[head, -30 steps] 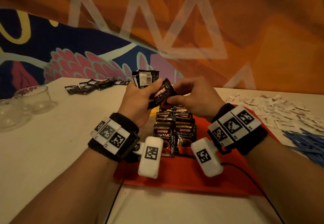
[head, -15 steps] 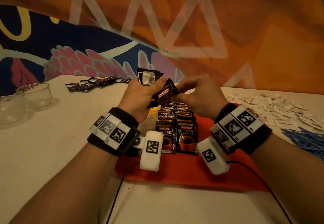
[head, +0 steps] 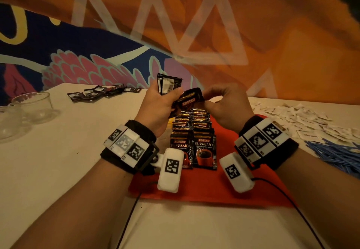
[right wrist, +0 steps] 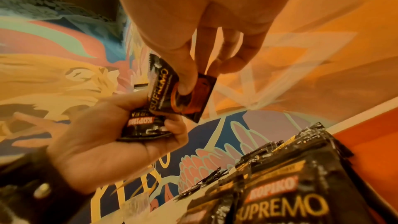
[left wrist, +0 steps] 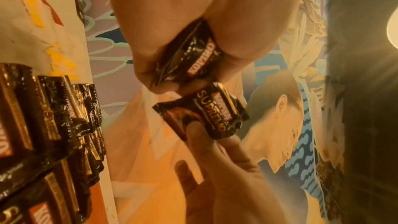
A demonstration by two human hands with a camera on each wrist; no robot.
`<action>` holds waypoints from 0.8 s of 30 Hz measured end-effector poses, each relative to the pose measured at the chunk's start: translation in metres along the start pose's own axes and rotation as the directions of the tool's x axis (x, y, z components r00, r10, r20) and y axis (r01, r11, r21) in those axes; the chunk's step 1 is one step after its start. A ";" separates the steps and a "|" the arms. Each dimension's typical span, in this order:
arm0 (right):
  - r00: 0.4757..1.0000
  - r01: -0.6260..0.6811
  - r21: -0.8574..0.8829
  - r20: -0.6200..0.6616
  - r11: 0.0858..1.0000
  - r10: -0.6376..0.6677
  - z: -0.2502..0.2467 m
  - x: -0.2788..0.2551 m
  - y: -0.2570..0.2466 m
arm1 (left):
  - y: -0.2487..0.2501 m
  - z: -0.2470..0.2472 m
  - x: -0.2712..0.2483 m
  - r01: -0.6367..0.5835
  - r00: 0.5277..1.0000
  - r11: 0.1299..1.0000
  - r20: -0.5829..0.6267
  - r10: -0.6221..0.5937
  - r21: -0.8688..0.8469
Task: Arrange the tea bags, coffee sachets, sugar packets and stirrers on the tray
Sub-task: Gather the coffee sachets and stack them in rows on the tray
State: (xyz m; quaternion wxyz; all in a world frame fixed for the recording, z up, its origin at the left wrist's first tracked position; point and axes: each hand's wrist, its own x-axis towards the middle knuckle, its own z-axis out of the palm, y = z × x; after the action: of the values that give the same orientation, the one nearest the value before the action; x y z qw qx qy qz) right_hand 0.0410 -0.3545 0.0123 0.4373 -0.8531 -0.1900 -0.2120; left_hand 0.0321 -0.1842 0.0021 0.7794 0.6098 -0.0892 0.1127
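Our right hand (head: 224, 108) pinches one coffee sachet (head: 190, 100) by its lower corner, thumb (right wrist: 187, 81) pressed on the printed face and forefinger behind it, the other fingers loosely curled and clear of the packet. The sachet hangs tilted in the air above the red tray (head: 212, 188), its far edge touching our left hand (head: 157, 108). That hand grips a small bundle of sachets (head: 168, 85), fingers curled round its lower end and thumb on top, the bundle standing up past the knuckles. On the tray below lie two rows of sachets (head: 193, 132), overlapping and face up. Beyond the tray's left side, more loose sachets (head: 101, 92) lie scattered on the table (head: 58, 151), with glass bowls (head: 29, 106) farther left. To the tray's right we see white sugar packets (head: 292, 118) and blue stirrers (head: 339, 155).
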 end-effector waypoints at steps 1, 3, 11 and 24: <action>0.999 0.019 -0.017 -0.034 1.000 -0.019 0.001 0.000 0.000 | -0.001 0.001 0.001 -0.008 1.000 1.000 -0.014 0.008 0.013; 0.994 0.061 -0.021 -0.087 0.998 -0.063 0.003 0.001 -0.001 | -0.002 0.004 0.001 -0.027 0.999 0.999 -0.032 0.027 0.027; 0.998 0.048 -0.058 0.038 0.997 -0.046 -0.006 0.004 -0.007 | 0.006 0.002 -0.004 -0.206 0.977 0.968 -0.029 0.212 0.142; 0.987 0.158 -0.153 -0.005 0.976 -0.160 0.003 -0.003 -0.008 | 0.004 0.000 -0.003 -0.178 0.982 0.980 0.074 0.172 0.092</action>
State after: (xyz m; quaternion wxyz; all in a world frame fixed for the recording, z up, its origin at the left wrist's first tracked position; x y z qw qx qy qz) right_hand 0.0353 -0.3479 0.0141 0.3544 -0.8640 -0.2371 -0.2677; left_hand 0.0279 -0.1833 0.0053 0.7322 0.6405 -0.1625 0.1650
